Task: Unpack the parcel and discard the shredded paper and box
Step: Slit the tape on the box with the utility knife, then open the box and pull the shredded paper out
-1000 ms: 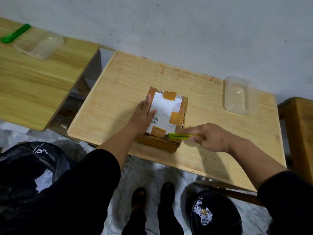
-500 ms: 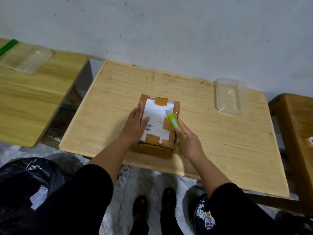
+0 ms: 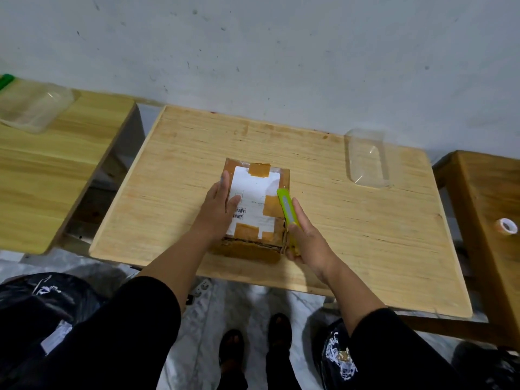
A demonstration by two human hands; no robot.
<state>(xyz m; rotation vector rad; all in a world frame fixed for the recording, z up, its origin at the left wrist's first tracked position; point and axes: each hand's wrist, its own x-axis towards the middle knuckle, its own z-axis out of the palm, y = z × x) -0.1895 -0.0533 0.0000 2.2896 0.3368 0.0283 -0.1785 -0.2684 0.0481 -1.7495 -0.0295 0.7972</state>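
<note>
A taped brown cardboard parcel (image 3: pixel 254 192) with a white label sits in the middle of the wooden table (image 3: pixel 351 226). My left hand (image 3: pixel 218 208) lies flat on the parcel's left side, holding it down. My right hand (image 3: pixel 305 240) grips a green box cutter (image 3: pixel 287 211), which lies along the parcel's right top edge with its tip pointing away from me. The box is closed, so its contents are hidden.
A clear plastic container (image 3: pixel 367 159) lies at the table's far right. A second table (image 3: pixel 50 170) on the left holds another clear container (image 3: pixel 31 108). Black bin bags (image 3: pixel 33 311) (image 3: pixel 334 358) stand on the floor by my feet. A tape roll (image 3: pixel 506 226) rests on the right stool.
My right hand swung the cutter from the parcel's near edge round to its right edge, and now it sits a little further along that edge. My left hand stayed on the parcel.
</note>
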